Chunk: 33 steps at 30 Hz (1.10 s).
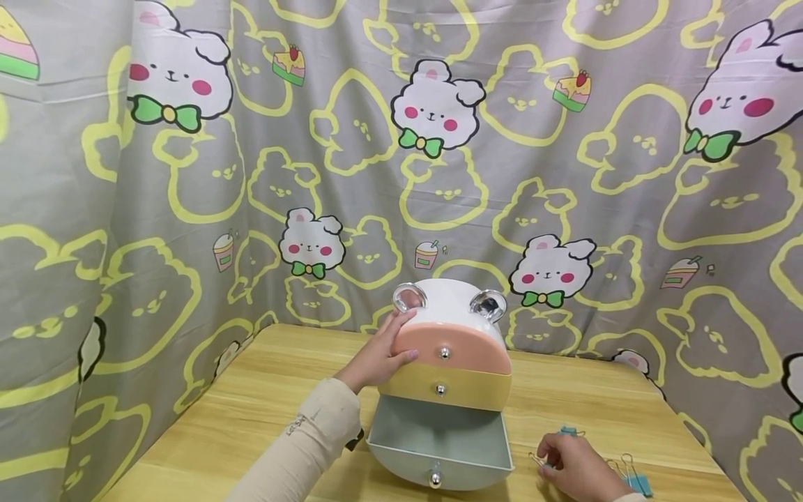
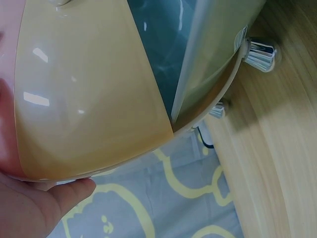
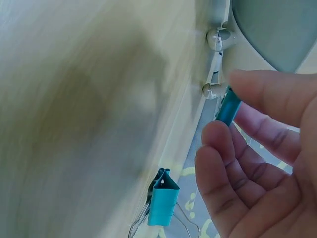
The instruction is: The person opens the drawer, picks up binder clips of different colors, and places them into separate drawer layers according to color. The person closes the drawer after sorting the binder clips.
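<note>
A small rounded chest of drawers (image 1: 448,301) with a white top and two shiny round ears stands on the table. Its grey-green bottom drawer (image 1: 464,477) is pulled out, while the orange drawer (image 1: 420,341) and yellow drawer (image 1: 477,390) are closed. My left hand (image 1: 379,354) rests against the chest's upper left side, thumb by the orange front. Right of the open drawer, my right hand (image 1: 578,466) pinches a teal binder clip (image 3: 229,107) between thumb and fingers, partly hidden by them. Another teal binder clip (image 3: 163,206) lies near that hand.
More teal binder clips lie around the right hand, one behind it (image 1: 569,431) and one to its right (image 1: 640,484). A small dark object (image 1: 355,439) shows left of the drawer. Patterned grey curtains (image 1: 357,209) enclose the wooden table (image 1: 301,348) behind and at both sides.
</note>
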Each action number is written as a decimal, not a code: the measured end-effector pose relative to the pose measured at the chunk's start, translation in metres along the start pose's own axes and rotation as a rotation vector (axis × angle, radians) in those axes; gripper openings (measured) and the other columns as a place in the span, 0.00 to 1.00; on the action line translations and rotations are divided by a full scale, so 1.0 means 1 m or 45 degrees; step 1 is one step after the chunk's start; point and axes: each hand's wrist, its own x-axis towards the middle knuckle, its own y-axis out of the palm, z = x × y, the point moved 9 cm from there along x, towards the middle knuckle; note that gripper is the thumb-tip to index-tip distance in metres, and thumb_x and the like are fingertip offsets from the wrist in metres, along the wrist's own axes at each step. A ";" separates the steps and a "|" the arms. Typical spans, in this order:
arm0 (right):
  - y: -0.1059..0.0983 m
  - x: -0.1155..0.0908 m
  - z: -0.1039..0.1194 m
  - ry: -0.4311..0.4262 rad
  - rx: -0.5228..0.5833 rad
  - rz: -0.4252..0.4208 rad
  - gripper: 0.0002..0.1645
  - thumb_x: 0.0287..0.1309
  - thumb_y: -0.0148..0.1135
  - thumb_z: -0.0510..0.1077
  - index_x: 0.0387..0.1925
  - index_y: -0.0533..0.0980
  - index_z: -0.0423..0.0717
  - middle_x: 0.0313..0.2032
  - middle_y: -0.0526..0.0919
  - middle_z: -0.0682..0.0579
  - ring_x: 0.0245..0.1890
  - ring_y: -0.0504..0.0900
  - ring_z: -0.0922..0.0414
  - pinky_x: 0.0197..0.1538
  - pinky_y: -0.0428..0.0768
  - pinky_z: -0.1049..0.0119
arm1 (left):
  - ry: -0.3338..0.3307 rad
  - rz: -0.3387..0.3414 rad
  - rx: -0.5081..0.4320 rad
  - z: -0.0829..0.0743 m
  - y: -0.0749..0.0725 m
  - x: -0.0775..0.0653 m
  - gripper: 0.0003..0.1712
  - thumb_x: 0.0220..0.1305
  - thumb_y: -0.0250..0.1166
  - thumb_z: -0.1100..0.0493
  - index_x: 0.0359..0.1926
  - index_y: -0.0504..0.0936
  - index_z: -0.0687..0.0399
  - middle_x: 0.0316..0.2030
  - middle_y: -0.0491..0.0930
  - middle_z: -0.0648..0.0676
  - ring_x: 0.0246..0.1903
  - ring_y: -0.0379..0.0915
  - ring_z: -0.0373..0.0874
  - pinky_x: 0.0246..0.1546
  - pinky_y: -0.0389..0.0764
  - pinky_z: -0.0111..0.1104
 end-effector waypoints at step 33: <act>-0.013 0.002 0.030 -0.049 -0.026 -0.139 0.07 0.57 0.68 0.42 0.32 0.76 0.46 0.24 0.73 0.60 0.23 0.69 0.68 0.25 0.70 0.69 | 0.016 -0.004 0.021 0.003 0.001 0.002 0.42 0.64 0.66 0.57 0.73 0.55 0.43 0.73 0.46 0.62 0.59 0.65 0.63 0.57 0.66 0.58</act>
